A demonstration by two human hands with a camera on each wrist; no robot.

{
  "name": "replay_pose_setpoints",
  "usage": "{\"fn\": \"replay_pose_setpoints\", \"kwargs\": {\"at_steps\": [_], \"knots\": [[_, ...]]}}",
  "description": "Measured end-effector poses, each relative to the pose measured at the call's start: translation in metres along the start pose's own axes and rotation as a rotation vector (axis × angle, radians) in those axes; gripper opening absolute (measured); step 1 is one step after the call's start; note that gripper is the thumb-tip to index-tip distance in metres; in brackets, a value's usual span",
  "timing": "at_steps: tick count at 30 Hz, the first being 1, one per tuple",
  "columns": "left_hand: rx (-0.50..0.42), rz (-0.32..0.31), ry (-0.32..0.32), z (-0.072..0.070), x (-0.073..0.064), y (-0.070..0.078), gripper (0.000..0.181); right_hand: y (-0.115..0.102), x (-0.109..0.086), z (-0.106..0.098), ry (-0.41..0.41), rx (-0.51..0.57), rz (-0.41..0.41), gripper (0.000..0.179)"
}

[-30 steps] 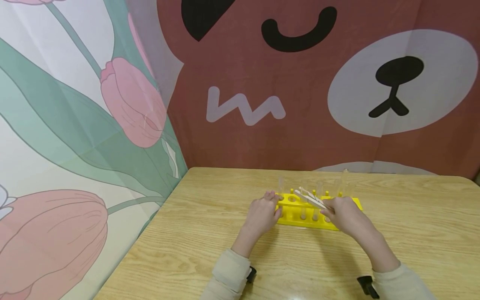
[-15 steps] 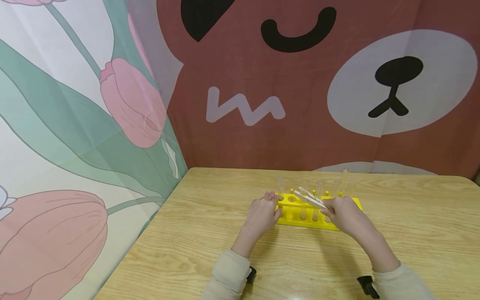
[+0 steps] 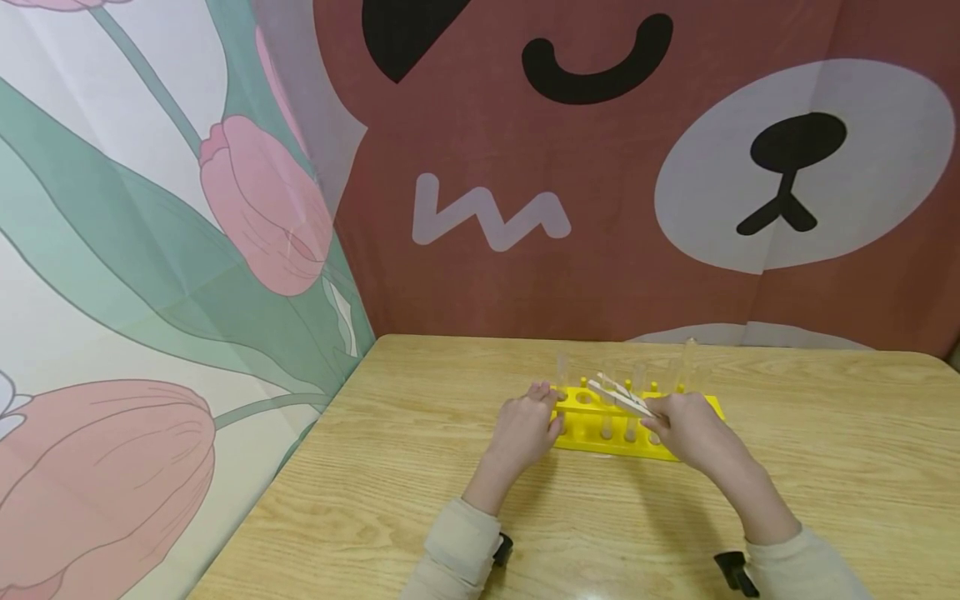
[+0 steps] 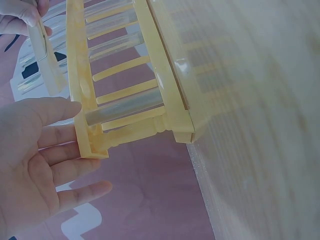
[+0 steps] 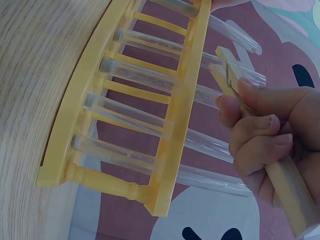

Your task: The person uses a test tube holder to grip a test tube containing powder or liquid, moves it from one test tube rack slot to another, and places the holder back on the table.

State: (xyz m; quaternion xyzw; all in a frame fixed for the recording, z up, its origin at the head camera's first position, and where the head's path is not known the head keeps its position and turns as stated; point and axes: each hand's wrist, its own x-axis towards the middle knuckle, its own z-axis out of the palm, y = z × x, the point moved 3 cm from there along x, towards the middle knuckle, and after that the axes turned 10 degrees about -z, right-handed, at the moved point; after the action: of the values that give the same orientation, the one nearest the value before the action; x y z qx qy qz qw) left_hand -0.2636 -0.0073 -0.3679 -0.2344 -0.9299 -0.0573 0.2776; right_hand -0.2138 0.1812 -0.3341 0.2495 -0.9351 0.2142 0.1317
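A yellow test tube rack (image 3: pixel 592 445) stands on the table with several clear test tubes (image 5: pixel 212 181) upright in it. At its left end my left hand (image 3: pixel 523 429) holds the top plate, thumb on the near side and fingers behind, as the left wrist view shows. One tube (image 4: pixel 125 106) stands close beside these fingers. My right hand (image 3: pixel 693 429) grips a wooden test tube holder (image 3: pixel 618 398) with a metal spring, fingers curled round its handle. The holder slants leftward over the rack, and its tip overlaps a tube's upper part in the right wrist view.
The wood-grain table (image 3: pixel 420 417) runs back to a brown cloth backdrop (image 3: pixel 480 283) with a bear print. A tulip-print cloth (image 3: pixel 172 225) hangs along the left edge. Yellow pegs (image 5: pixel 137 89) rise between the tubes in the rack.
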Motion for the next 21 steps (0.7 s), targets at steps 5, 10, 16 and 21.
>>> {"fn": "replay_pose_setpoints", "kwargs": {"at_steps": [5, 10, 16, 21], "knots": [[-0.002, 0.002, 0.002, 0.0007, 0.0002, -0.0002, 0.019, -0.0002, 0.0009, -0.0007, -0.002, 0.002, 0.006, 0.036], [-0.001, 0.009, 0.013, 0.0011, 0.0000, -0.0005, 0.019, -0.0019, 0.0009, -0.0021, 0.003, 0.000, 0.008, 0.036], [-0.010, 0.007, 0.016, 0.0004, -0.0001, -0.0005, 0.019, -0.0018, 0.0006, -0.0022, 0.014, -0.002, -0.006, 0.036], [-0.016, 0.005, 0.013, 0.0003, -0.0001, -0.0002, 0.018, -0.0018, 0.0001, -0.0020, 0.018, -0.010, -0.010, 0.035]]}}
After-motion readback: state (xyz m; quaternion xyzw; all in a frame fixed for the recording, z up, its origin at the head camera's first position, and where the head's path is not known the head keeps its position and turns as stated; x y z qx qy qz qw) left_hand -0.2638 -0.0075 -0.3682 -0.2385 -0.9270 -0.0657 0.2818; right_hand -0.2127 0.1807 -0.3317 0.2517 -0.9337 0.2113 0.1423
